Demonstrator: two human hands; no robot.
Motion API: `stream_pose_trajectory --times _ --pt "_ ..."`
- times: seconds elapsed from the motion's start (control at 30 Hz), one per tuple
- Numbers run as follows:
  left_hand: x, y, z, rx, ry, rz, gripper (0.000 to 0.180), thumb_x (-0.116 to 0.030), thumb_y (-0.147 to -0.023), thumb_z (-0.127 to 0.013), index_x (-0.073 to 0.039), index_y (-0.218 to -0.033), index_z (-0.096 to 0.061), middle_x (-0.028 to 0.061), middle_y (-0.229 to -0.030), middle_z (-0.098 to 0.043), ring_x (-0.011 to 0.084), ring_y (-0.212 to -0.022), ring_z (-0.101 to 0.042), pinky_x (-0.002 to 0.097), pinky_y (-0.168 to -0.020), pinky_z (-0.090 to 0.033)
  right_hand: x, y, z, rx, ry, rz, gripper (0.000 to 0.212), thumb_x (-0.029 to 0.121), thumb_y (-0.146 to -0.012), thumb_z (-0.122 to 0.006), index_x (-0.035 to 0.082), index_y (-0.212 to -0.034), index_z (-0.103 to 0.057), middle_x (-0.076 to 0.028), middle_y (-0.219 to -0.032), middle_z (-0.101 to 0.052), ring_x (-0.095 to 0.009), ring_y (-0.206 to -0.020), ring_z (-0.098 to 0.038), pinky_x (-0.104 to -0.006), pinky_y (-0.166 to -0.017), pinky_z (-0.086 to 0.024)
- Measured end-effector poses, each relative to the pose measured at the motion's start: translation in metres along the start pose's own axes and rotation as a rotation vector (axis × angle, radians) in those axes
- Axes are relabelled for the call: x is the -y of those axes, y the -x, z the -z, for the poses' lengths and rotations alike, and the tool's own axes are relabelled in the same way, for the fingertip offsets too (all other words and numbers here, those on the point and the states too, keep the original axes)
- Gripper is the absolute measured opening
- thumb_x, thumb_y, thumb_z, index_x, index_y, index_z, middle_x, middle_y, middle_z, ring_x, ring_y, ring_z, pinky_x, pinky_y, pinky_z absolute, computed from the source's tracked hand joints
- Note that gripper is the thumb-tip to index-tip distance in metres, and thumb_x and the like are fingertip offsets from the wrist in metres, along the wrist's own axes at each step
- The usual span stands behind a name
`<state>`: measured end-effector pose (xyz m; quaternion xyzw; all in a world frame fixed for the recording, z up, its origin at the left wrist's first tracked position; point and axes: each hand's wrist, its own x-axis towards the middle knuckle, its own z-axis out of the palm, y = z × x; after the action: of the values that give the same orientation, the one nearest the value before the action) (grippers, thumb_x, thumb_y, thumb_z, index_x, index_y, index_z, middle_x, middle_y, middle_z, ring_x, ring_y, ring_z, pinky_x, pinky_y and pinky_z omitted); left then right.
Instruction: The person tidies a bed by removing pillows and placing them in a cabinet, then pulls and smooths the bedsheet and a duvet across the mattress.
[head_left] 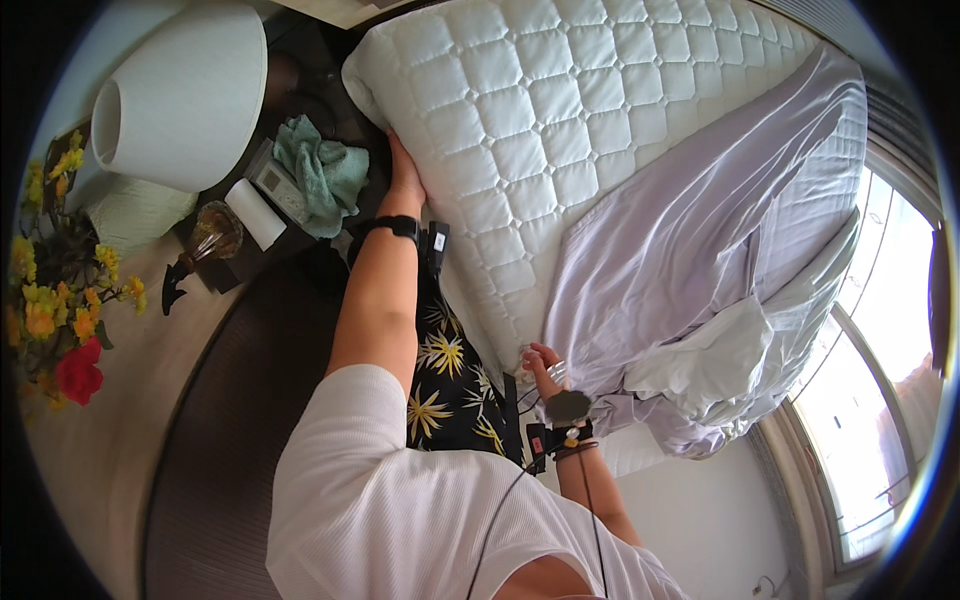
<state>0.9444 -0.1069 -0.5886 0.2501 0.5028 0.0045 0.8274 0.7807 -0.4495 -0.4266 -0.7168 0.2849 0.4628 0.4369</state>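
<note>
A white quilted mattress fills the upper middle of the head view. My left hand presses against its left side near the far left corner; most of its fingers are hidden by the mattress edge. By the near right part of the mattress, my right hand has its fingers curled. Whitish material shows at the hand, and what it holds, if anything, I cannot make out. Just right of it lies a rumpled pale lilac sheet, bunched over the right side of the mattress. A lighter white cloth lies on its near part.
At left a dark bedside table bears a white-shaded lamp, a green cloth and a white roll. An amber spray bottle and yellow and red flowers are nearby. A bright window is at right.
</note>
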Motion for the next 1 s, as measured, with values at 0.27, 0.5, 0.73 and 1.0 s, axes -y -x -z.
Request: stream_pose_trajectory --times 0.27,0.5,0.73,1.0 --pt "-0.03 0.013 -0.032 -0.123 -0.269 -0.293 0.059 -0.045 -0.086 -0.03 -0.006 -0.129 -0.018 0.0094 -0.13 -0.029 0.0222 -0.114 -0.032 0.0331 -0.095 -0.027 0.009 0.0 0.007 -0.027 -0.022 -0.017 0.03 0.016 -0.08 -0.051 -0.004 -0.103 -0.05 -0.008 -0.082 -0.059 -0.013 -0.071 -0.056 -0.0228 -0.064 -0.044" --pt "-0.124 -0.036 -0.083 -0.208 -1.441 -0.928 0.059 -0.022 -0.067 -0.058 0.002 -0.117 -0.038 0.0237 -0.116 -0.041 0.0343 -0.109 -0.039 0.0354 -0.093 -0.031 0.025 -0.018 0.017 -0.091 -0.067 -0.016 0.03 0.013 -0.081 -0.047 -0.003 -0.105 -0.049 -0.009 -0.086 -0.059 -0.015 -0.074 -0.057 -0.0241 -0.066 -0.044" --pt "-0.154 -0.042 -0.076 -0.176 -1.761 -1.057 0.022 -0.018 -0.07 -0.056 -0.004 -0.087 -0.052 0.018 -0.086 -0.054 0.0362 -0.083 -0.05 0.0419 -0.071 -0.041 0.029 -0.038 0.005 -0.152 0.136 0.009 0.038 0.026 -0.077 -0.053 0.001 -0.106 -0.049 -0.015 -0.088 -0.058 -0.023 -0.078 -0.058 -0.0305 -0.067 -0.045" --pt "-0.147 -0.046 -0.073 -0.39 -1.372 -1.146 0.026 -0.022 -0.076 -0.056 0.002 -0.084 -0.053 0.0188 -0.08 -0.056 0.0342 -0.074 -0.053 0.0388 -0.065 -0.042 0.076 -0.055 -0.035 -0.277 0.935 0.146 0.059 0.044 -0.063 -0.063 0.005 -0.103 -0.043 -0.014 -0.094 -0.048 -0.029 -0.087 -0.051 -0.0379 -0.07 -0.045"
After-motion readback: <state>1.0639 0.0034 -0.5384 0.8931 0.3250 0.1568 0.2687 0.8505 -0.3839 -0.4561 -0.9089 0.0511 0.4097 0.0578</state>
